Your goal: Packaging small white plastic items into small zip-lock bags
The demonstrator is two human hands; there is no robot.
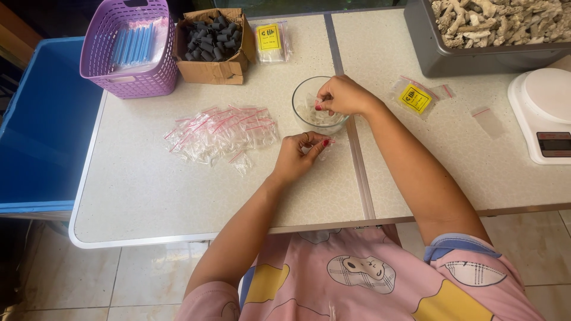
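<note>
Our right hand (340,95) is in the glass bowl (303,110), fingers pinched on small pale pieces. Our left hand (297,156), just below the bowl, grips a small clear zip bag (327,141) at its mouth. Bag pile (221,132) sits left of the left hand on the counter (148,184). We'd keep the bag mouth open and close under the bowl, and take small pinches.

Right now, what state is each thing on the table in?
Glass bowl: upright, right hand reaching in.
Small bag: pinched by left hand.
Pile of bags: loose, empty.
Cardboard box: open, full.
Purple basket: upright, holding blue tubes.
Scale: nothing on it.
</note>
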